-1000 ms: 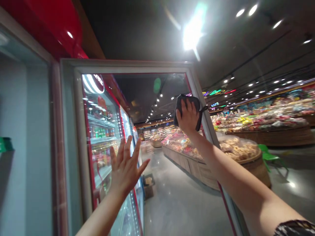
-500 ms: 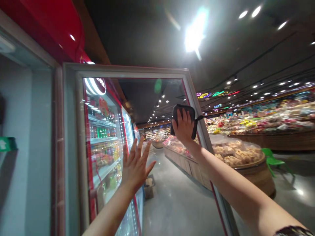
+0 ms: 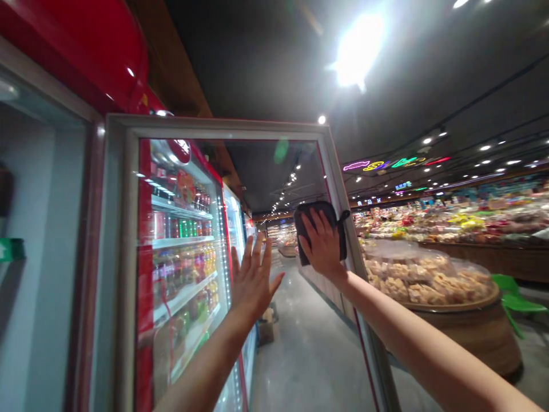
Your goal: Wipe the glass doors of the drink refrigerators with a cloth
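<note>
My right hand [image 3: 321, 243] lies flat on a dark folded cloth [image 3: 339, 229] with a small loop at its corner. It presses the cloth to the glass of an open fridge door [image 3: 231, 129], near the right side of the frame. My left hand [image 3: 253, 280] is lower and to the left, fingers stretched and spread, holding nothing. Its palm faces the glass; whether it touches the pane I cannot tell.
The open fridge cabinet [image 3: 47, 257] is at the left under a red top [image 3: 86, 51]. Through the glass show stocked drink shelves [image 3: 184, 240] and a grey aisle floor [image 3: 309, 337]. Right of the door stand a round wooden snack bin [image 3: 463, 337] and a green chair [image 3: 517, 297].
My right hand and the cloth have moved slightly down the pane. My left hand appears a little farther right, still spread. The view has shifted somewhat, with the snack bin farther right.
</note>
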`<state>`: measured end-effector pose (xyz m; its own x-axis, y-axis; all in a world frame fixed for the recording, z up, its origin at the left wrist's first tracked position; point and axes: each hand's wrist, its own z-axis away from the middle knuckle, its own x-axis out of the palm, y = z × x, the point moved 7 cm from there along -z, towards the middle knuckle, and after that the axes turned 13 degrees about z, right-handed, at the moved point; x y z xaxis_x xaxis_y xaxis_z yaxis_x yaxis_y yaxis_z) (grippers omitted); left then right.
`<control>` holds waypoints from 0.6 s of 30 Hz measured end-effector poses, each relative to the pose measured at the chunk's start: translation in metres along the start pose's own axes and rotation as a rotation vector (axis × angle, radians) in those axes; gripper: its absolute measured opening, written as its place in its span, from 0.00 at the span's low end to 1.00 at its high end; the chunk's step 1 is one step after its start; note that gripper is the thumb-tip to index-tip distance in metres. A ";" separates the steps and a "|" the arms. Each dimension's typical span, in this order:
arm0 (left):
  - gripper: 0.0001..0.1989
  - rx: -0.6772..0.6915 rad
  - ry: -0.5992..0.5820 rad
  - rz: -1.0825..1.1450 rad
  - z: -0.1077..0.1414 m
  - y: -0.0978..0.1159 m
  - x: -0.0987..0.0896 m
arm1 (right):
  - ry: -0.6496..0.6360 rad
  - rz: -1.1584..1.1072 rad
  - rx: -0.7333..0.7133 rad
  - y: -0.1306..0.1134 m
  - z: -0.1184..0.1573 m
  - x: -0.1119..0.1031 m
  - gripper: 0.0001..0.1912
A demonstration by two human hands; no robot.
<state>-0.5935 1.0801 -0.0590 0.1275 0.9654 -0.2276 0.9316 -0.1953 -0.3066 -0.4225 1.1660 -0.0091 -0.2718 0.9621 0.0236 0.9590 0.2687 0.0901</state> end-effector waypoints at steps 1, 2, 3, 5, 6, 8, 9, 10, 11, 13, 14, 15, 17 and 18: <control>0.45 0.003 -0.001 -0.002 -0.003 0.003 0.002 | -0.002 -0.008 -0.040 -0.002 0.004 0.001 0.29; 0.45 0.006 -0.003 -0.005 -0.008 0.005 0.005 | -0.003 -0.017 -0.062 -0.001 0.001 0.003 0.29; 0.45 0.009 -0.006 -0.007 -0.014 0.007 0.007 | -0.001 -0.026 -0.060 0.003 -0.007 0.005 0.29; 0.44 -0.008 -0.007 -0.016 -0.032 0.009 0.013 | 0.003 -0.048 -0.001 0.013 -0.031 0.011 0.28; 0.42 -0.029 -0.001 -0.022 -0.042 0.009 0.016 | 0.001 -0.057 0.032 0.017 -0.040 0.014 0.29; 0.39 -0.084 0.024 -0.039 -0.060 0.009 0.021 | -0.010 -0.070 0.069 0.020 -0.042 0.018 0.29; 0.38 -0.110 0.040 -0.049 -0.066 0.009 0.023 | -0.016 -0.074 0.068 0.018 -0.034 0.018 0.29; 0.37 -0.131 0.056 -0.060 -0.071 0.009 0.026 | -0.020 -0.079 0.057 0.016 -0.020 0.016 0.29; 0.36 -0.148 0.073 -0.071 -0.073 0.011 0.028 | -0.026 -0.086 0.036 0.014 -0.003 0.014 0.30; 0.35 -0.165 0.084 -0.092 -0.073 0.016 0.035 | -0.040 -0.107 -0.015 0.011 0.028 0.011 0.30; 0.35 -0.164 0.079 -0.103 -0.073 0.019 0.039 | -0.056 -0.118 -0.047 0.010 0.038 0.011 0.30; 0.35 -0.168 0.076 -0.115 -0.072 0.022 0.042 | -0.072 -0.124 -0.065 0.011 0.043 0.012 0.29; 0.34 -0.181 0.062 -0.143 -0.071 0.025 0.046 | -0.078 -0.137 -0.079 0.014 0.035 0.018 0.29; 0.34 -0.203 0.055 -0.161 -0.070 0.025 0.046 | -0.069 -0.147 -0.061 0.016 0.027 0.021 0.29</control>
<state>-0.5407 1.1314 -0.0121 -0.0151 0.9902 -0.1385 0.9898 -0.0049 -0.1423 -0.4105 1.1917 -0.0338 -0.4002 0.9143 -0.0620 0.9023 0.4050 0.1480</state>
